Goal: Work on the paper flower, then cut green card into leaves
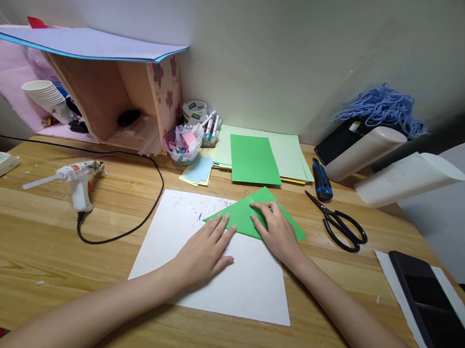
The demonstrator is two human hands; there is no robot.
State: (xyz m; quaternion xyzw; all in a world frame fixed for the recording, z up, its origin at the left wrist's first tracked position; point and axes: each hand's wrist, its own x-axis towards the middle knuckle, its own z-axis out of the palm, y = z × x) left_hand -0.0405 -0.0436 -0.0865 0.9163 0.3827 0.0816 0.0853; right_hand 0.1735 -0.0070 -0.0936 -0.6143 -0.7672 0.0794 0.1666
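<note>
A folded green paper triangle lies on a white sheet in the middle of the wooden desk. My left hand lies flat, fingers stretched out, with its fingertips on the triangle's lower left edge. My right hand rests on the green paper's right half, fingers extended and pressing down along the fold. Neither hand grips anything.
Black scissors and a blue utility knife lie to the right. A green sheet tops a paper stack behind. A glue gun with black cord lies left. A cardboard box, a cup of scraps and tape stand at the back; a dark tray lies at the right.
</note>
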